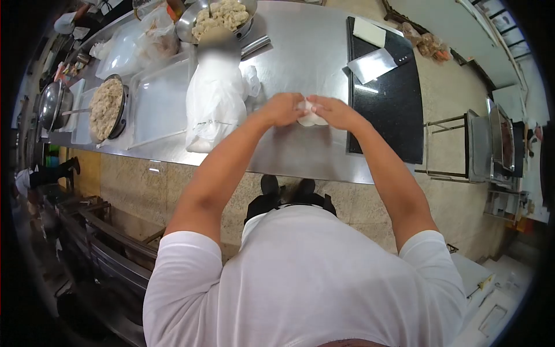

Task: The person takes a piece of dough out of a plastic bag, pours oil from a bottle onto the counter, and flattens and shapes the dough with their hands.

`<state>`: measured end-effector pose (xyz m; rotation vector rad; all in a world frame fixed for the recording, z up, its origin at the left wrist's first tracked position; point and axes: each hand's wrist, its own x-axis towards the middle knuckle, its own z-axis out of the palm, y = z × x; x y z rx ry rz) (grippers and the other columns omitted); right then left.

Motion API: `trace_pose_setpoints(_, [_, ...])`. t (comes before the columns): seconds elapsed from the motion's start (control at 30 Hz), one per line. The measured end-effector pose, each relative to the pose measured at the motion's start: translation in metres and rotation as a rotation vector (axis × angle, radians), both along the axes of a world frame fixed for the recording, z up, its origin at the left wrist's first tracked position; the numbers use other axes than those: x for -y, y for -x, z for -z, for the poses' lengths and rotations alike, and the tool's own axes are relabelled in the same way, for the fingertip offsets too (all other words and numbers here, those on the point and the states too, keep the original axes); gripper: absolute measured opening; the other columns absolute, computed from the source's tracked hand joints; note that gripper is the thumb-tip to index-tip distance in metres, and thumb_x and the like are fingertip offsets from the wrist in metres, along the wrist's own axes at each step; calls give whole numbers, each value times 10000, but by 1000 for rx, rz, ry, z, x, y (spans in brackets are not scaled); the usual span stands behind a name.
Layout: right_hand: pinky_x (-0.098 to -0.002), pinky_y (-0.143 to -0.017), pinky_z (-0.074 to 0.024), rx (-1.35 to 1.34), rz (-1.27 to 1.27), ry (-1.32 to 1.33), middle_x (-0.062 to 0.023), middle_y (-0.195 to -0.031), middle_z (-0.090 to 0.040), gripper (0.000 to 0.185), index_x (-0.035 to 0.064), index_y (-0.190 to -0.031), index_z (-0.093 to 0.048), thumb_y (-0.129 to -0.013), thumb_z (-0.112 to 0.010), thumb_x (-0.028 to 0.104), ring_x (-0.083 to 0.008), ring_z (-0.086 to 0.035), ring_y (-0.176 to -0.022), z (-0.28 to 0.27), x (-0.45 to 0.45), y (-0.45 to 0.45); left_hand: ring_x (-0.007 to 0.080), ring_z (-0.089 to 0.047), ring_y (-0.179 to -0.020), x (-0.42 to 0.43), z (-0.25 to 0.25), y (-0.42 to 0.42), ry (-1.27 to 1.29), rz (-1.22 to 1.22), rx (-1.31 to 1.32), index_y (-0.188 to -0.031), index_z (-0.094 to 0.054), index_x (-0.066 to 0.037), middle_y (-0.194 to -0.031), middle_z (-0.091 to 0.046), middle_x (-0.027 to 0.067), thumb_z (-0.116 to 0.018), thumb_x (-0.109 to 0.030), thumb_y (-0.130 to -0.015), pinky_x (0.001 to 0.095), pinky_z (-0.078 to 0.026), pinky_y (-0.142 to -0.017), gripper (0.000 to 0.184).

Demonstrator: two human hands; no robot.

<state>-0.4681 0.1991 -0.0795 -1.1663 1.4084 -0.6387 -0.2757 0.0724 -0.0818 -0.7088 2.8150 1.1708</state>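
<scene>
My left hand (283, 109) and my right hand (338, 113) meet over the steel table, fingers curled around a small, pale, rounded piece of dough (312, 119). The fingertips of both hands touch its upper side and hide part of it. To the right of my right hand lies a black board (386, 113). On that board rest a wide-bladed cleaver (373, 65) and a white slab (369, 32) that looks like dough. Left of my left hand stands a full white plastic bag (215, 101).
Metal bowls of pale, lumpy filling (219, 17) and a pan of similar mixture (106, 109) stand at the left. Between them are a clear plastic tray (159, 101) and a metal cylinder (255, 46). A metal stand (478, 147) is beyond the table's right end. Another person (46, 176) is far left.
</scene>
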Motion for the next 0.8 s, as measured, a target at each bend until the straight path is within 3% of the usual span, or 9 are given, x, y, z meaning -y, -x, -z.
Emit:
trace_pose_setpoints(0.03, [-410,-1115,-408,-380,29,178,-198,-1553,-397,667,30,-1446,-510,-881,-730,310,-443,-380,-1405,-4,-1,-3,488,-442,-1353,3,-3,-1,-147,-32,23,-1410,-499,62,-1480,-436,324,-816,-469,-777,466,-368,-1144,886])
trace_pose_setpoints(0.07, [-410,-1115,-408,-383,34,184,-198,-1553,-397,667,30,-1446,-510,-881,-730,310,-443,-380,-1405,-8,1,-8,488,-442,-1353,2,-6,2,-140,-28,19,-1410,-499,62,-1480,-436,324,-816,-469,-777,466,-368,-1144,886])
trace_pose_setpoints(0.17, [-477,-1080,-421,-837,-212,99,-204,-1306,-525,684,12,-1344,-560,-769,-830,265,-410,-491,-1233,-37,-6,-33,461,-464,-1332,-16,-28,0,-99,31,271,-1336,-597,3,-1438,-489,285,-837,-381,-766,478,-410,-1100,728])
trace_pose_setpoints(0.3, [-508,-1113,-381,-893,-18,296,-208,-1309,-520,695,31,-1344,-547,-745,-834,234,-409,-483,-1255,-16,-27,-53,425,-441,-1362,-39,-17,-17,132,-6,147,-1423,-511,-23,-1424,-498,263,-817,-299,-771,471,-386,-1119,771])
trace_pose_setpoints(0.37, [-540,-1087,-377,-995,121,705,-192,-1256,-535,623,32,-1309,-546,-761,-804,178,-405,-498,-1231,18,-40,-63,417,-431,-1372,-44,-8,-19,220,-33,119,-1441,-478,-10,-1435,-491,255,-809,-275,-773,470,-366,-1136,791])
trace_pose_setpoints(0.43, [-533,-1065,-388,-927,69,721,-195,-1241,-536,577,25,-1275,-547,-765,-786,146,-411,-502,-1218,21,-54,-59,418,-444,-1354,-61,-5,-26,577,-101,-48,-1442,-439,29,-1435,-487,248,-800,-255,-788,485,-329,-1161,799])
trace_pose_setpoints(0.57, [-505,-1014,-414,-657,78,543,-207,-1220,-537,478,-2,-1182,-541,-758,-747,79,-411,-503,-1186,6,-68,-50,417,-408,-1393,-79,-2,-30,380,32,-116,-1419,-446,68,-1467,-459,257,-739,-197,-829,500,-298,-1183,710])
trace_pose_setpoints(0.67, [-482,-983,-443,-876,185,754,-193,-1199,-547,494,11,-1184,-547,-736,-748,63,-404,-531,-1108,7,-43,-45,418,-365,-1435,-60,16,-20,365,55,7,-1448,-417,71,-1506,-419,275,-674,-172,-864,507,-266,-1203,683])
trace_pose_setpoints(0.8, [-492,-924,-460,-847,194,849,-176,-1139,-570,418,26,-1154,-559,-775,-727,74,-400,-548,-1028,9,-32,-34,404,-494,-1318,-66,25,-25,738,-23,-335,-1392,-480,76,-1449,-478,281,-606,-102,-869,493,-336,-1160,566])
